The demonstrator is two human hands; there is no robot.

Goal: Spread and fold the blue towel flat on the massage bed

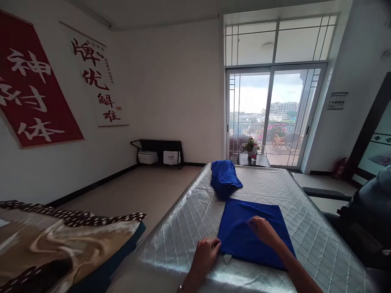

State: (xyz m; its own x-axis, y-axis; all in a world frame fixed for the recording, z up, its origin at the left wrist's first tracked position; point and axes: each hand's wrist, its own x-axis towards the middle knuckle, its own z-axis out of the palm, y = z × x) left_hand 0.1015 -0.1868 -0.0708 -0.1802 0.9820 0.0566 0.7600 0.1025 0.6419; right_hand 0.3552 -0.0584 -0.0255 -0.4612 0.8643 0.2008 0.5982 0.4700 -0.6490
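Note:
A blue cloth [244, 240], folded into a flat near-square, lies on the silver quilted table cover [183, 228]. A small pale label [227, 258] sticks out from its near left edge. My left hand [207, 253] is closed at the cloth's left edge, with thumb and fingertips pinched on it. Over the middle of the cloth is my right hand [262, 228], its fingers curled inward; what they hold, if anything, is hidden. Just beyond the folded piece, a second blue cloth [224, 177] lies in a loose, crumpled heap, touched by neither hand.
Left of the table, a brown and tan patterned fabric [91, 240] is spread out. Past the far end stands a small dark table [259, 162] with a plant [249, 145] and a bottle [254, 153]. A dark bulky object [366, 211] sits at the right.

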